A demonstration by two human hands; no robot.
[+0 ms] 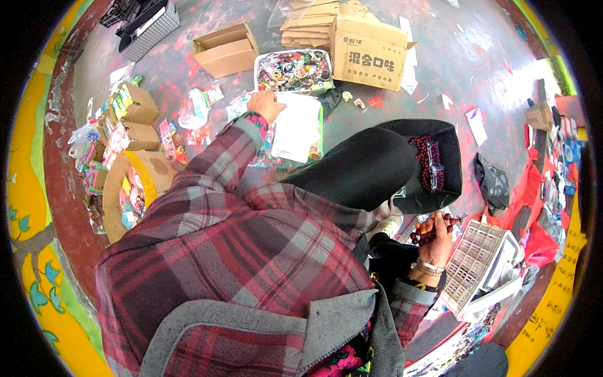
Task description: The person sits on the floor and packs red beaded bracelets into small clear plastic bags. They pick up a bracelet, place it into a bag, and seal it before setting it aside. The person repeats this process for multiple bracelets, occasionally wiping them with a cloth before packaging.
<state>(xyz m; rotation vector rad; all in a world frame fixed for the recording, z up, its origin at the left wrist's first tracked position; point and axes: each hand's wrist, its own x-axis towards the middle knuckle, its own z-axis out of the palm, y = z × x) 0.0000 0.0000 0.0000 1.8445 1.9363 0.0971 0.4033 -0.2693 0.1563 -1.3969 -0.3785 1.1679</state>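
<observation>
My right hand, at the lower right, is closed round a string of dark red beads. The beads hang between the fingers, and bracelets circle that wrist. My left hand reaches forward to the far left corner of a flat white sheet, its fingers bent together at the edge. The sheet lies over a green-edged tray of small colourful packets. Just beyond that hand, a white basket is full of hair ties and small trinkets. More red beads lie in a black fabric bin beside my leg.
An open cardboard box and a stack of flattened cardboard stand at the back, near a larger carton. Boxes of packets line the left. A pale plastic crate is beside my right hand.
</observation>
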